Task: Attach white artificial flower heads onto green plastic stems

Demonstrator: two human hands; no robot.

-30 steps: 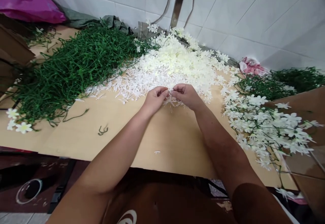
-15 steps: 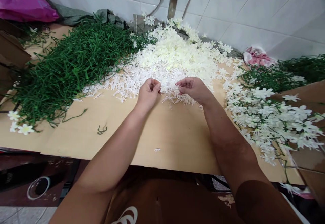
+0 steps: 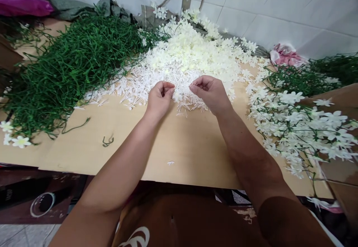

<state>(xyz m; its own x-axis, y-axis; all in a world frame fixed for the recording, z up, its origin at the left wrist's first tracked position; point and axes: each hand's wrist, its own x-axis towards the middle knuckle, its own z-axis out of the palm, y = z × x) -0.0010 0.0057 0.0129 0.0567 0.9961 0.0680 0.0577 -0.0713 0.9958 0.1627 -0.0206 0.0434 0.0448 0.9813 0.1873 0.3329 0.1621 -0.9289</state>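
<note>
Head view: two hands curled shut over the near edge of a spread of small flower parts.

The left hand and right hand hang close together with a small gap between them. Each has its fingers curled in and thumb against the fingertips; whether a piece is pinched inside is too small to tell. The white flower pieces lie scattered on the desk, directly under and just beyond both hands, merging into cream blossoms behind. They look feather-light, thin and springy, apt to tangle or scatter, and are probably best pinched singly at the centre rather than by the spiky tips. Green stems are heaped to the left, flowered sprays to the right.
</note>
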